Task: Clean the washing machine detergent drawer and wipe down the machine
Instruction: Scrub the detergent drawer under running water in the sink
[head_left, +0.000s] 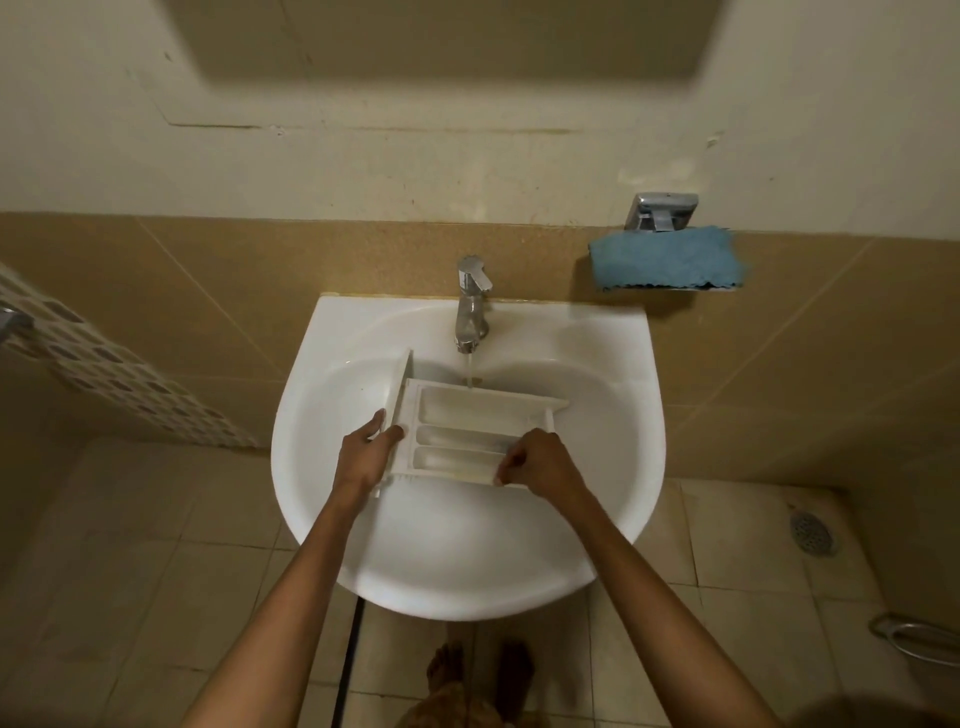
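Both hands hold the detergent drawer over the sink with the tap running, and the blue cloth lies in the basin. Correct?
Not quite: the head view shows the blue cloth on the wall holder right of the tap, not in the basin. Otherwise yes: left hand and right hand hold the detergent drawer over the sink, tap running.

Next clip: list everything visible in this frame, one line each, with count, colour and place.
detergent drawer: one, white, held over the sink basin, far edge under the running water
sink: one, white, against the tiled wall
tap: one, chrome, behind the basin, running
cloth: one, blue, on the wall right of the tap
wall holder: one, chrome, just above the cloth
floor drain: one, metal, floor at right
feet: two, bare, below the sink
hands: two, bare; left hand grips the drawer's left end, right hand its near right corner
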